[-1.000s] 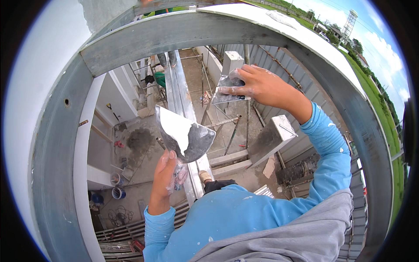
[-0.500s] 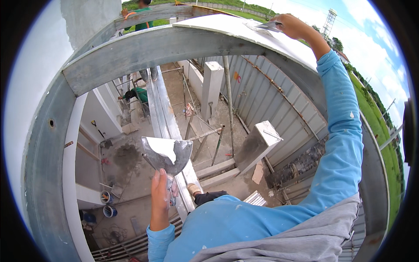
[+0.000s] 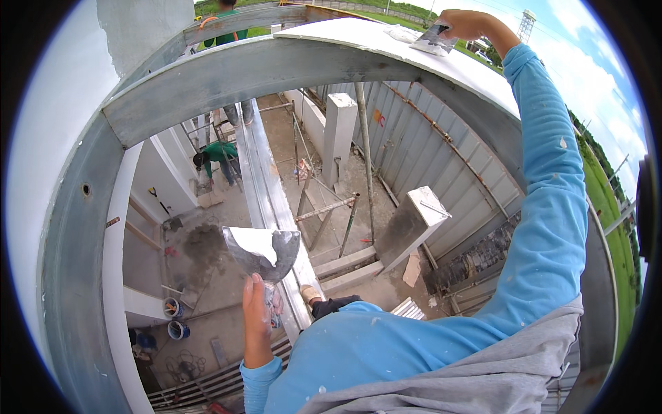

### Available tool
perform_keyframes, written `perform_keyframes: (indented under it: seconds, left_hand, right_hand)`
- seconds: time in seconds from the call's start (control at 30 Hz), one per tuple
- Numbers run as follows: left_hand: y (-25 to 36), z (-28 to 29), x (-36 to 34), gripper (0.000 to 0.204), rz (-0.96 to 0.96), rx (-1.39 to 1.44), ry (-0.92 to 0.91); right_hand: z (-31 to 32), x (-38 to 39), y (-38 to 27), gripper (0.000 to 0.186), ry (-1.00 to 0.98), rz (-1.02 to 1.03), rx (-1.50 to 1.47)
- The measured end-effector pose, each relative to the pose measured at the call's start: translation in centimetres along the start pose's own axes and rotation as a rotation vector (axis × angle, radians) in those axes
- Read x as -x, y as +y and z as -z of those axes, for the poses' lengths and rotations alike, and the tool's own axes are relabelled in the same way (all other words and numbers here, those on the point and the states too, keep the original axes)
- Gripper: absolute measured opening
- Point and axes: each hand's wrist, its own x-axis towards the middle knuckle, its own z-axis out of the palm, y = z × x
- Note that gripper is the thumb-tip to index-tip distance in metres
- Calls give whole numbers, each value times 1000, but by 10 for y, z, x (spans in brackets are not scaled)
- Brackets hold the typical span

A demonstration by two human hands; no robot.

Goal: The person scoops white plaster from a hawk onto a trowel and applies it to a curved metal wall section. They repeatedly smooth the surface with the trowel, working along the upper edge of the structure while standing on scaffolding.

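My left hand (image 3: 256,321) is closed round the handle of a wide putty knife (image 3: 281,265), held upright in front of my chest. White putty (image 3: 254,245) covers part of its grey blade. Up at the top right, my right hand (image 3: 470,25) grips a second putty knife (image 3: 434,41), its smeared blade over the white board (image 3: 476,71). Beside that blade, a patch of wet putty (image 3: 402,33) sits on the board. The board lies along a curved-looking grey metal beam (image 3: 262,69). My fingers hide most of the right knife's handle.
Far below is a concrete floor (image 3: 231,276) with buckets (image 3: 176,330), posts (image 3: 420,214) and scaffold pipes (image 3: 327,207). A metal plank (image 3: 265,186) runs under my foot (image 3: 310,293). One person (image 3: 219,153) bends below; another (image 3: 227,31) stands at the far beam.
My right hand has moved right and slightly up with its putty knife, whose blade has turned. The left knife stays nearly in place. The person below has come further into view.
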Motion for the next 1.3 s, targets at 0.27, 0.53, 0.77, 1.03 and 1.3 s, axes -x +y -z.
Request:
perform_keyframes:
  seconds: [0.27,0.53,0.77,1.03,1.3]
  left_hand:
    - [0,41,38,38,-36,20,145]
    - [29,52,69,48,-269,-667,331]
    - [54,66,102,44,-303,-777,647]
    - [55,81,63,36,-339,-976,1144]
    - [33,70,-29,31,-426,-831,1621]
  right_hand:
    - [96,-26,-14,41,574,187,-848]
    - [197,-189,-85,40,988,614,-2029]
    - [303,-274,-261,40,1007,748,-2174]
    - [411,-376,-396,38,792,844,-2462]
    - [505,-492,-464,30,803,932,-2370]
